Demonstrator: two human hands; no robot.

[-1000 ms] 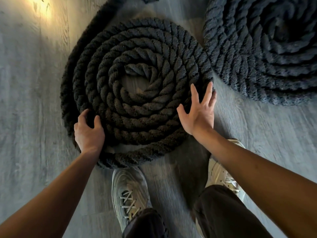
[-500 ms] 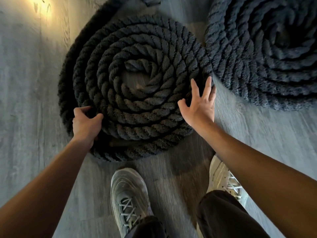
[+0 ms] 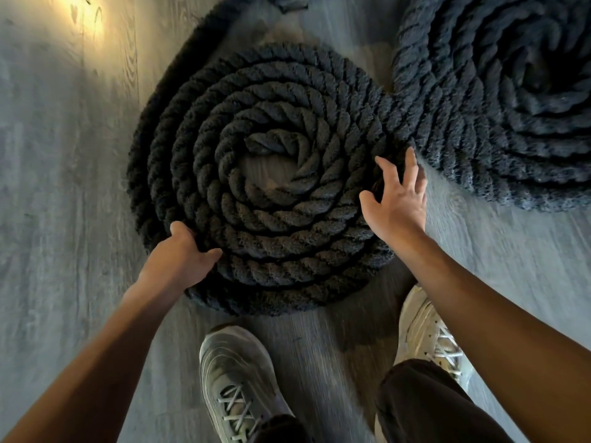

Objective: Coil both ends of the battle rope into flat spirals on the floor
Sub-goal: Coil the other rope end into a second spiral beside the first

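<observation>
Two flat rope coils lie on the grey plank floor (image 3: 64,193): the left spiral (image 3: 287,241) right before us touches the right spiral (image 3: 479,129) at its upper right edge. Our left hand (image 3: 182,257) curls round the outer turn at the near-left rim, and our right hand (image 3: 396,207) lies with fingers spread on the right rim. Our pale shoes (image 3: 236,372) stand just short of the near edge, and a rope tail (image 3: 201,43) runs off top left.
</observation>
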